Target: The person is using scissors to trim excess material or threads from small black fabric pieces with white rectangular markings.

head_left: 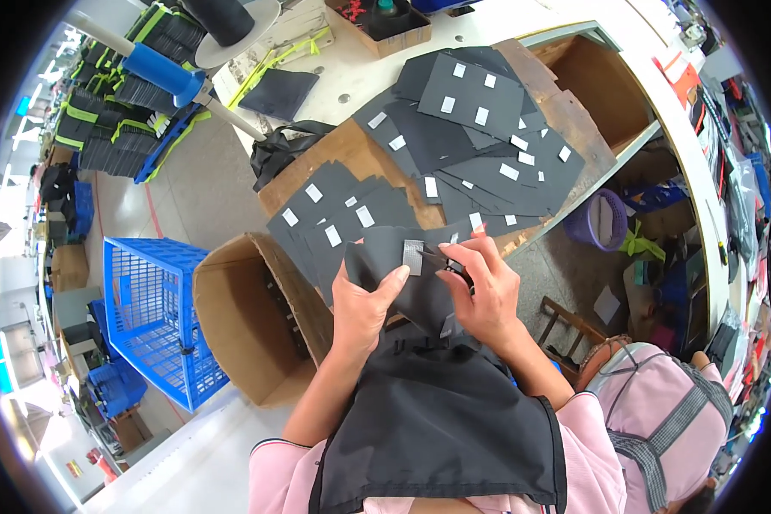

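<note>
My left hand [364, 301] grips a black fabric panel [421, 300] in front of my body, its thumb beside a pale rectangular patch [412, 256]. Closed around small thread snips [456, 267], my right hand [491, 287] brings their dark blades against the panel beside that patch. Beyond my hands lies a fanned pile of black panels [338, 199] with white patches. A larger pile of similar panels [441, 154] spreads to its right on a brown board [587, 128].
An open cardboard box [231, 330] stands left of me, next to a blue plastic basket [137, 300]. A purple basket [581, 224] sits right of the board. Another person in pink [660, 403] is close at my right. A pole with a blue sleeve [164, 75] rises far left.
</note>
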Demonstrator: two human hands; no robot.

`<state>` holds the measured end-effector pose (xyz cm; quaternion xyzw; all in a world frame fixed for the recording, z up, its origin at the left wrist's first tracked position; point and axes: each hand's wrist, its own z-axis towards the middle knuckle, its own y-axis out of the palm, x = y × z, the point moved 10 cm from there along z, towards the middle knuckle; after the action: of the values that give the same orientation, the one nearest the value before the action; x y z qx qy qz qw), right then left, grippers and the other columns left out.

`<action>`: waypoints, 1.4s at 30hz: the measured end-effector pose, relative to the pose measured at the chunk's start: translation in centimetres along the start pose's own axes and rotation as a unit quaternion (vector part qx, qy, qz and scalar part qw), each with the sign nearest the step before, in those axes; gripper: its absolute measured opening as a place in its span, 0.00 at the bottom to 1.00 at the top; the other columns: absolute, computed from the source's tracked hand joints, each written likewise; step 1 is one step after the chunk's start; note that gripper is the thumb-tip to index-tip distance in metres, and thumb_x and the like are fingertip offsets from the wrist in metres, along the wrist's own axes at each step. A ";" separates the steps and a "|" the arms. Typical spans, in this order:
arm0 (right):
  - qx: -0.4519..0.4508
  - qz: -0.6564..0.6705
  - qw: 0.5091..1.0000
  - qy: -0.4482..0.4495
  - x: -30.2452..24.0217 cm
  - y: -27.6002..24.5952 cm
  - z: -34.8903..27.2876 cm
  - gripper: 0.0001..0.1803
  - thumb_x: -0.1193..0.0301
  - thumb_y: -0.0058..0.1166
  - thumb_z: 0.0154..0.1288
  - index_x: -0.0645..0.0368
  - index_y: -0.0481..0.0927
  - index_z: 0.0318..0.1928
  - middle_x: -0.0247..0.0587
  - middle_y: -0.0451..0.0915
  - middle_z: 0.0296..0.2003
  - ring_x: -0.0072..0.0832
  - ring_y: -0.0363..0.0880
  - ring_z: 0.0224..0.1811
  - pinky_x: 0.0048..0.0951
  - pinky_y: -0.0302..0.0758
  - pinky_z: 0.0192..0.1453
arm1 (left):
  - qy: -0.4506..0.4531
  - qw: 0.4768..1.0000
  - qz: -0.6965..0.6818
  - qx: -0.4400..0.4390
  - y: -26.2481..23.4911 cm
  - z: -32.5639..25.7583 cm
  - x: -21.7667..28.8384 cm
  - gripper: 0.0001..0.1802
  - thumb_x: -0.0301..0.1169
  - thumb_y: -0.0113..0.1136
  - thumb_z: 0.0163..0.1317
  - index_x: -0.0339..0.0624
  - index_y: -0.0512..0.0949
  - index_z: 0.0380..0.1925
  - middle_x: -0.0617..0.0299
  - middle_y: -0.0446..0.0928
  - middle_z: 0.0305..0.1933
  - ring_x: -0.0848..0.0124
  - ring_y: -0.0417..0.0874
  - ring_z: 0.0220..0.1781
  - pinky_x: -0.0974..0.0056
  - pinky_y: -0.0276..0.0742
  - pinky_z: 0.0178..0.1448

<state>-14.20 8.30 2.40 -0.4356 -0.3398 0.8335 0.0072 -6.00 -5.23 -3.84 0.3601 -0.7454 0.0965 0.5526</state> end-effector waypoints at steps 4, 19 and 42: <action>0.012 -0.019 1.000 -0.020 -0.6 -0.1 0.1 0.19 0.78 0.61 0.46 0.56 0.77 0.42 0.37 0.75 0.31 0.33 0.74 0.24 0.29 0.69 0.26 | 0.001 1.000 0.014 0.004 -0.3 -0.3 -0.1 0.19 0.19 0.61 0.53 0.36 0.71 0.46 0.64 0.75 0.40 0.79 0.76 0.40 0.72 0.73 0.47; 0.005 -0.016 1.000 0.003 -0.3 -0.1 -0.5 0.17 0.78 0.61 0.46 0.58 0.78 0.41 0.40 0.76 0.30 0.36 0.77 0.27 0.29 0.72 0.28 | -0.011 0.999 0.040 -0.005 0.0 -0.4 0.0 0.18 0.19 0.60 0.52 0.36 0.72 0.45 0.64 0.76 0.39 0.79 0.75 0.39 0.72 0.72 0.46; -0.086 0.448 0.774 0.440 12.3 5.1 -4.7 0.12 0.70 0.61 0.55 0.60 0.74 0.37 0.23 0.67 0.22 0.10 0.61 0.21 0.15 0.56 0.23 | 0.044 0.986 0.159 0.006 -0.4 -0.3 0.1 0.13 0.22 0.56 0.56 0.32 0.71 0.43 0.67 0.74 0.30 0.82 0.70 0.29 0.75 0.68 0.33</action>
<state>-16.92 10.79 -11.24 -0.8567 -0.1361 0.4270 -0.2551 -5.57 -5.39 -3.78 0.2355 -0.7675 0.2030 0.5606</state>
